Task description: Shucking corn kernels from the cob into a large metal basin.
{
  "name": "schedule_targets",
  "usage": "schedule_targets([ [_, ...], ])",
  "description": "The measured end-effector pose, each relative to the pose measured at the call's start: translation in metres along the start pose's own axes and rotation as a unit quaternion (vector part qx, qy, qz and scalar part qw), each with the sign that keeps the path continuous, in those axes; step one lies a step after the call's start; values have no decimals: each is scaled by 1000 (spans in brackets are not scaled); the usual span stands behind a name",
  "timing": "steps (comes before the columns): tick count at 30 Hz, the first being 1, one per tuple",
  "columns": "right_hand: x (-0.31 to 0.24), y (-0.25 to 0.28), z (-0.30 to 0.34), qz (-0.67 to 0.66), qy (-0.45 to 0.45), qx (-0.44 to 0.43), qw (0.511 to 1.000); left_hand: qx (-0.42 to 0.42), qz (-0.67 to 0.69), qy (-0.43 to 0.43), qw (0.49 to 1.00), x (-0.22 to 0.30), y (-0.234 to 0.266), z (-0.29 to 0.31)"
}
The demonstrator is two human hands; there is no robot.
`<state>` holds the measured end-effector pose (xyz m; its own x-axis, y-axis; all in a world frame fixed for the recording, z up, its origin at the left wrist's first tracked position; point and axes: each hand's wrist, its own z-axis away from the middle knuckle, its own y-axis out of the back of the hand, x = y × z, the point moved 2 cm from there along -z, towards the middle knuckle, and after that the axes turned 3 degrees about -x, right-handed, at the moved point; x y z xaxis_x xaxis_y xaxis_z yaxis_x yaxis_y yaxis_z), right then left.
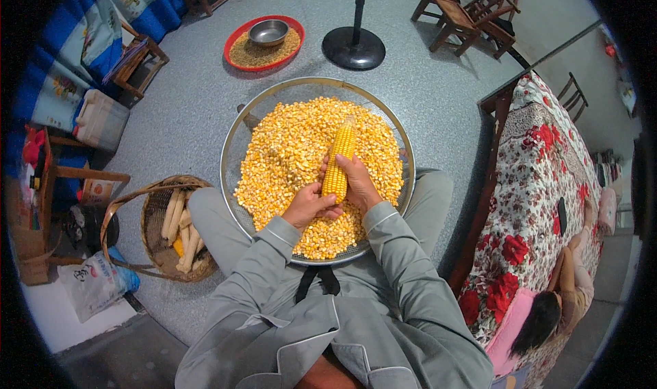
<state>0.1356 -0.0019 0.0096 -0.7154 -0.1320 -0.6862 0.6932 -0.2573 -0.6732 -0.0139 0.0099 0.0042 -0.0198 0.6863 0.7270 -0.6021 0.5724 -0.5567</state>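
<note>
A yellow corn cob [342, 149], its kernels still on, is held upright over a wide round wire-mesh sieve [233, 159]. My right hand [359, 180] wraps round its right side. From the lower left, my left hand [310, 205] grips the cob's lower end, its fingers curled and partly hidden. Loose corn kernels [287, 149] heap up inside the sieve, which rests on my lap between my knees. To my left stands a woven basket [152, 214] with a tall handle, holding several stripped cobs [188, 248].
A red basin [295, 59] of grain with a metal bowl [268, 31] sits ahead, beside a black round stand base [354, 48]. On the right, a person [571, 279] lies on a flowered bed [527, 183]. Wooden chairs [472, 16] stand far right; a plastic container [102, 120] stands left.
</note>
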Motion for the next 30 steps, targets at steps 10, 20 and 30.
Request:
schedule_targets([
  [10, 1, 2, -1, 15, 10, 7, 1000, 3, -23, 6, 1000, 8, -10, 4],
  [20, -1, -6, 2, 7, 18, 2, 1000, 37, -103, 14, 994, 6, -11, 1],
  [30, -2, -6, 2, 15, 7, 9, 1000, 5, -35, 20, 999, 5, -8, 3],
])
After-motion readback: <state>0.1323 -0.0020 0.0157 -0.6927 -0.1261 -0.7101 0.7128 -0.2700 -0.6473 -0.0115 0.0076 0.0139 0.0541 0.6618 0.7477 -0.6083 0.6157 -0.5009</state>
